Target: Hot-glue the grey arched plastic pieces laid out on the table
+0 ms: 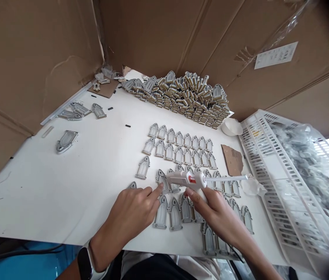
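My right hand [215, 210] is wrapped round the handle of a white hot glue gun [182, 178], its nozzle pointing left and a glue stick [228, 178] jutting from its back. The nozzle tip is close over a small grey arched window-shaped piece [161, 179] lying flat on the table. My left hand [137, 208] is beside that piece, index finger stretched out to its lower edge, the other fingers bent and the thumb hidden. Rows of similar arched pieces [175, 214] lie around and beneath both hands. A single arched piece [143, 168] sits left of the rows.
A large heap of arched pieces [179, 95] stands at the back of the white table [94, 186]. At right is a white plastic basket [265, 186] with bagged parts, near a cardboard scrap [232, 160] and a white bowl [231, 126]. Cardboard walls [164, 35] enclose the back and left.
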### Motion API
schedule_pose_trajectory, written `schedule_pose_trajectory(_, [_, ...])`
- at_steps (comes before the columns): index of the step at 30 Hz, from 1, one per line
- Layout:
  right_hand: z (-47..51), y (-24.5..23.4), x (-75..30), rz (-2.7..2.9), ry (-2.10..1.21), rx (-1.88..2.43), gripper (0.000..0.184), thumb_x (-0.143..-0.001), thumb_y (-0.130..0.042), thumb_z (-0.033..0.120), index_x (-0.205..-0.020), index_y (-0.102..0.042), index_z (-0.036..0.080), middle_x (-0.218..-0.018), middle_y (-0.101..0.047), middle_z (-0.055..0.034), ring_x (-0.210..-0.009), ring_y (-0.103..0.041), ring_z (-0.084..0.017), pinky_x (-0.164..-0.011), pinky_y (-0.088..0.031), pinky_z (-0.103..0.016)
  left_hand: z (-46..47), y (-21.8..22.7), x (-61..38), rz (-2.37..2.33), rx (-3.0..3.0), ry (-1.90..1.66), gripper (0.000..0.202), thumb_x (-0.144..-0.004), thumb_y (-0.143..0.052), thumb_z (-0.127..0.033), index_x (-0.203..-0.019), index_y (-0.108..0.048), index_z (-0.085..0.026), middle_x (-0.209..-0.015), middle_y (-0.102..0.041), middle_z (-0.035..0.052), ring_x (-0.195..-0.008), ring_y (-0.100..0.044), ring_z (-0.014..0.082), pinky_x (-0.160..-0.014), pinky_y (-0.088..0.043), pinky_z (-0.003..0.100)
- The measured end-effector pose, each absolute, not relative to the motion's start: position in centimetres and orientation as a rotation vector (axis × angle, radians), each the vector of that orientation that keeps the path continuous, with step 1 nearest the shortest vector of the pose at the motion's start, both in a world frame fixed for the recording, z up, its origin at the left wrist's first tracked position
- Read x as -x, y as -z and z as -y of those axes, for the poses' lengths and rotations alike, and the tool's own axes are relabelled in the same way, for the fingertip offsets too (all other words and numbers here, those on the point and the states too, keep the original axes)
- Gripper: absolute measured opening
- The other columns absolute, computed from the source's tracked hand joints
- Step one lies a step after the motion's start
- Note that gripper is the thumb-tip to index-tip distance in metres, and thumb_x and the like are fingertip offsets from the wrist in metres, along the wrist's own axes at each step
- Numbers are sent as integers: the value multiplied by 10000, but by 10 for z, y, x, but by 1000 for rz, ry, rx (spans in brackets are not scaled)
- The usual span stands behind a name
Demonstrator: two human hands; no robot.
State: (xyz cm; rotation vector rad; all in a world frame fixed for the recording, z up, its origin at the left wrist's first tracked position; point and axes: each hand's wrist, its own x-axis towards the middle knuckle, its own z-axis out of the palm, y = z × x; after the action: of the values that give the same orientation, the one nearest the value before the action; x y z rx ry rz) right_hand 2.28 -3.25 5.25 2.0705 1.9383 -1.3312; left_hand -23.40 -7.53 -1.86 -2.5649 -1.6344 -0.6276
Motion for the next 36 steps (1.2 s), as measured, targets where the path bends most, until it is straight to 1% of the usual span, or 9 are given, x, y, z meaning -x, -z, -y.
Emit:
schedule_pose_trajectory(12, [33,-47,-22,-2176,1066,-2059,814,-995,-367,928,-718,-462,168,-574,-421,-7,-571,-330,-76,-626,-189,-248,76,20,232,1628,2562,637,389,-967,-664,-134,-1313,-827,-201,-742,-738,-33,-596,-718,152,-512,-389,352])
schedule_pose_trajectory(17, [34,-57,-21,-2356,759,-1938,771,-1068,-373,816,-706,-528,154,-596,-542,-51,-558,-462,-98,-646,-187,-249,76,20,231,1618,2543,652,366,-968,-659,-128,-1280,-837,-200,-703,-705,-37,-563,-694,151,-509,-349,347])
schedule_pose_trajectory(21, [43,-67,-11,-2529,433,-1677,470,-1145,-410,570,-1104,-750,248,-717,-694,-15,-559,-609,-138,-611,-127,-259,74,16,231,1615,2556,631,355,-966,-663,-117,-1275,-824,-184,-689,-682,-44,-554,-687,164,-509,-325,354])
schedule_pose_trajectory(23, [51,-69,-6,-2603,242,-1564,327,-1131,-453,424,-1302,-712,322,-734,-708,29,-516,-621,-155,-584,-77,-267,73,13,231,1636,2576,618,273,-973,-656,-114,-1167,-835,-184,-688,-676,-43,-563,-697,168,-510,-317,353])
schedule_pose_trajectory(25, [58,-71,-5,-2684,65,-1506,350,-1092,-502,342,-1404,-659,328,-759,-722,45,-495,-639,-175,-574,-52,-267,72,12,230,1657,2590,608,226,-984,-649,-121,-1097,-832,-189,-695,-683,-39,-575,-705,169,-513,-308,346])
schedule_pose_trajectory(27, [63,-74,-9,-2759,-48,-1487,393,-1067,-529,306,-1448,-629,308,-800,-746,40,-496,-660,-184,-568,-77,-257,71,12,230,1659,2590,595,261,-989,-652,-134,-1170,-829,-197,-712,-703,-36,-584,-707,168,-515,-301,339])
schedule_pose_trajectory(29, [67,-79,-19,-2777,-11,-1494,393,-1078,-520,307,-1456,-626,297,-807,-752,31,-484,-651,-164,-545,-131,-247,71,14,231,1648,2586,598,347,-987,-660,-140,-1291,-814,-210,-714,-711,-40,-571,-693,163,-514,-290,335])
schedule_pose_trajectory(33, [69,-82,-45,-2652,368,-1667,389,-1141,-493,463,-1459,-662,316,-822,-746,9,-532,-630,-107,-535,-289,-211,69,17,234,1658,2600,641,339,-987,-658,-144,-1258,-840,-237,-703,-705,-51,-564,-682,158,-510,-282,342])
schedule_pose_trajectory(36, [67,-75,-59,-2492,639,-1895,492,-1112,-493,631,-1123,-786,235,-703,-652,-24,-566,-556,-104,-568,-338,-205,67,18,237,1667,2598,660,355,-1006,-624,-150,-1267,-844,-246,-680,-685,-52,-555,-670,152,-509,-259,344])
